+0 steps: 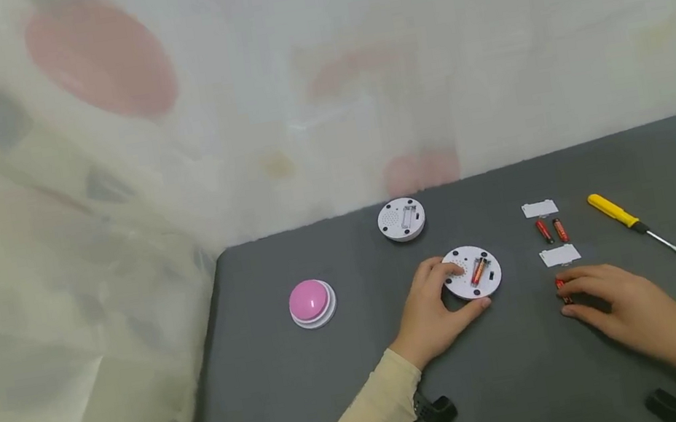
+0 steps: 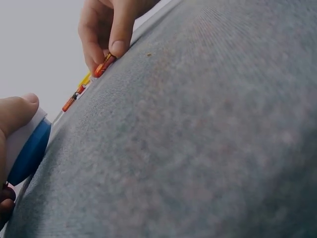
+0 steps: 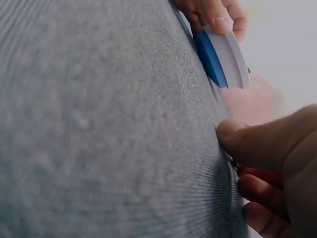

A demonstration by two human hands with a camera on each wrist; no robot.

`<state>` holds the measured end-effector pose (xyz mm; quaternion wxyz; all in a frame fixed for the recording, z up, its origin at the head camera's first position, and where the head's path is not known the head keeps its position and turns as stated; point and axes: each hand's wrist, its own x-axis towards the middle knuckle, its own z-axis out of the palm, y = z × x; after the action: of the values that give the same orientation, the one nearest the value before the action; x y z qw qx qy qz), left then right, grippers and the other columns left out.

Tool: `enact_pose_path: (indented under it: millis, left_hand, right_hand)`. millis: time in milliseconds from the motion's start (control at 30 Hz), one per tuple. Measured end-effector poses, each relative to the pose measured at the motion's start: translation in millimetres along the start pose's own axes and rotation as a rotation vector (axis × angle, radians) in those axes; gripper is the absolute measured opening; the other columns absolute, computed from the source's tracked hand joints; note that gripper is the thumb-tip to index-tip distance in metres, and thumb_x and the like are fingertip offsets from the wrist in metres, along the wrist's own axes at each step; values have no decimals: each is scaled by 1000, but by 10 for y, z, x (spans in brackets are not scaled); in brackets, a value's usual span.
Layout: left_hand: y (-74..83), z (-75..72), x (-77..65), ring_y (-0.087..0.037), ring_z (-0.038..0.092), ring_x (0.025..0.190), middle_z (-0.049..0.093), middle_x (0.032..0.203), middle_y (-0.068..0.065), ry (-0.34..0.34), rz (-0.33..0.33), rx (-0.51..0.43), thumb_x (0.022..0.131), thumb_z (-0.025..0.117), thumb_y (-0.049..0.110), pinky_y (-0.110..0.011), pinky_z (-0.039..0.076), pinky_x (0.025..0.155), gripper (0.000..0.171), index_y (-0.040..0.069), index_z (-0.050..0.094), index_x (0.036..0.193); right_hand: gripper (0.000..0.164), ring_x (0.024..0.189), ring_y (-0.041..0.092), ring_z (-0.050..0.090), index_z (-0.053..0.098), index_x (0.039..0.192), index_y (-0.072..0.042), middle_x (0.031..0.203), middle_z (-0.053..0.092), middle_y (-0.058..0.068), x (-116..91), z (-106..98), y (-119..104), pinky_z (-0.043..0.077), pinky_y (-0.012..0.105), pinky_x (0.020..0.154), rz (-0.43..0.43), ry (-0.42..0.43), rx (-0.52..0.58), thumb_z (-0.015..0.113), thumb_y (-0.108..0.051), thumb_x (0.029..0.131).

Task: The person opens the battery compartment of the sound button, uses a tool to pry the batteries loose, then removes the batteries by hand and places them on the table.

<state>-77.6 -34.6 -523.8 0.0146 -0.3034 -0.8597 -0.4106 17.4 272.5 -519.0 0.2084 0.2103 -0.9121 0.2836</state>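
nearest, a red battery is pinched against the grey table by the right hand; it is best lifted by its ends and turned to match the poles. to the left, the upturned white button is gripped at its rim by the left hand, one battery already seated. farther off, two batteries lie. polarity marks cannot be made out

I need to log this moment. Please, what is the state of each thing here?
Near button base: upside down, compartment open, one battery inside.
Far button base: upside down, compartment empty.
Pink button: upright.
Left hand: gripping near button base.
Right hand: pinching red battery.
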Motion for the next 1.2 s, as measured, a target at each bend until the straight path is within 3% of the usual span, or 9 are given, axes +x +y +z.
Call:
enact_pose_path:
  millis: [267,367,500,633,800,1033,1200]
  left_hand:
    - [-11,44,-44,-17,55,138,55,146,1,25,-19,-21,91,93,40,-39,49,115,52,21,63,128]
    - [-18,43,-61,-17,57,135,55,145,1,40,-23,-10,90,93,41,-38,50,114,52,21,63,128]
    - [-13,50,-60,-17,58,134,55,144,0,39,-11,5,90,93,42,-38,51,112,52,21,64,128]
    - [2,57,-45,-18,59,131,55,143,-1,41,18,20,89,94,41,-38,53,108,52,21,64,128]
    - [10,44,-32,-20,60,127,55,141,-4,50,69,52,91,92,41,-36,56,104,50,21,65,128]
    - [27,88,-22,-19,59,129,55,140,-4,51,91,55,93,90,43,-33,54,105,50,21,64,128]
    - [-1,49,24,-20,59,128,54,140,-5,39,101,56,92,91,41,-33,53,106,50,20,63,128]
  right_hand:
    - [55,114,8,66,83,110,-21,122,76,1,-42,8,59,40,6,100,15,35,1,100,0,63]
    - [47,111,10,68,83,107,-21,121,76,1,5,-5,25,42,7,100,3,51,11,100,-2,67]
    - [30,102,8,68,82,106,-19,117,75,-2,188,-23,-164,46,10,93,-2,95,47,96,-8,81]
    - [28,104,10,69,81,113,-16,120,74,-4,507,71,-432,55,23,89,11,67,52,93,-12,87]
    - [32,106,24,71,79,116,-9,120,73,6,822,310,-600,62,46,84,7,-2,-20,93,-13,87]
    - [29,92,25,67,82,107,-5,109,70,10,839,408,-553,59,45,73,-32,28,-57,96,-10,81]
    - [25,88,27,66,84,106,-5,108,69,13,887,437,-540,58,44,70,-47,23,-65,94,-10,83]
